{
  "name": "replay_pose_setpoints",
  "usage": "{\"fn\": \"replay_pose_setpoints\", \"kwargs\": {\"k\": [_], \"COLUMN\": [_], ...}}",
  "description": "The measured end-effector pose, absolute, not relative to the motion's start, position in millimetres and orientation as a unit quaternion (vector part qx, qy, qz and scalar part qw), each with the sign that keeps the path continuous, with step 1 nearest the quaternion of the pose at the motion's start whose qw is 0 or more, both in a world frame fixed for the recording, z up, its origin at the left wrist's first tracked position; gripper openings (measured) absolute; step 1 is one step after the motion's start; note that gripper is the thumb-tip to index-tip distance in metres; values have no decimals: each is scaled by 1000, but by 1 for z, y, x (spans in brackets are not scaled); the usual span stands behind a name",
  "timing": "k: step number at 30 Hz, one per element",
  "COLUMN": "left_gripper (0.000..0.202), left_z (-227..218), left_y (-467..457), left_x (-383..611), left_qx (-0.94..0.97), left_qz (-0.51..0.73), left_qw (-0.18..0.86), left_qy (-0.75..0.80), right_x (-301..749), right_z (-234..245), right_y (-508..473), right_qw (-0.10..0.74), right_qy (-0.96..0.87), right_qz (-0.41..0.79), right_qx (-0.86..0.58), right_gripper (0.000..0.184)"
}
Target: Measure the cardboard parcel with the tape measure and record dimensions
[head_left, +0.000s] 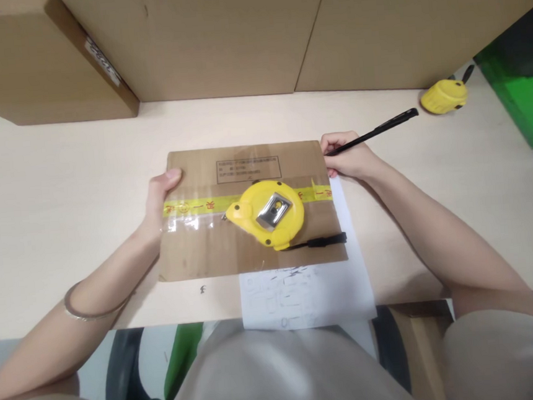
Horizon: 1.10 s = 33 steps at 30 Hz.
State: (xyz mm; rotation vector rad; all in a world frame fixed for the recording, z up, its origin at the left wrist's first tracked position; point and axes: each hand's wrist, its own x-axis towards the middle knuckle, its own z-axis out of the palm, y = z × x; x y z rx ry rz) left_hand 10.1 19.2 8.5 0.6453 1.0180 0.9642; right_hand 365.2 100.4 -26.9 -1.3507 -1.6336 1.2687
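Observation:
In the middle of the desk is a flat cardboard box [205, 246] with a printed label and a strip of yellow tape across it. On its top rests a yellow tape measure [249, 217] with a metal clip and a black wrist strap. My left hand [159, 194] grips the box's left edge, thumb on top and the other fingers hidden. A black pen [382, 131] is held in my right hand [344, 156], whose curled fingers are at the box's upper right edge; whether they also grip the box I cannot tell. A paper sheet [313, 302] with markings lies partly under the box.
Large cardboard boxes [215, 42] stand along the back of the desk [61, 199], with another carton [26, 65] at the back left. A second yellow tape measure [444, 96] sits at the back right. The paper overhangs the desk's front edge.

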Motion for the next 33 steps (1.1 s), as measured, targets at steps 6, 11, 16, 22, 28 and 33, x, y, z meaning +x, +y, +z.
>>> {"fn": "replay_pose_setpoints", "kwargs": {"k": [6, 11, 16, 22, 28, 33], "left_gripper": [79, 83, 81, 76, 80, 82], "left_z": [21, 13, -2, -5, -2, 3], "left_y": [11, 17, 26, 26, 24, 23], "left_x": [19, 13, -1, -4, -1, 3], "left_qx": [289, 296, 290, 286, 285, 298], "left_qz": [436, 432, 433, 440, 435, 446], "left_qw": [710, 718, 712, 711, 715, 701], "left_qy": [471, 458, 471, 468, 467, 470], "right_x": [365, 364, 367, 372, 372, 371], "right_z": [-25, -25, -25, -27, -26, -26], "right_y": [101, 100, 98, 99, 100, 100], "right_qw": [325, 337, 352, 354, 339, 338], "right_qy": [-625, -619, -618, -620, -625, -625], "right_qz": [486, 477, 466, 459, 465, 462], "right_qx": [-517, -525, -526, -529, -527, -530], "right_gripper": [41, 40, 41, 45, 47, 48]}}
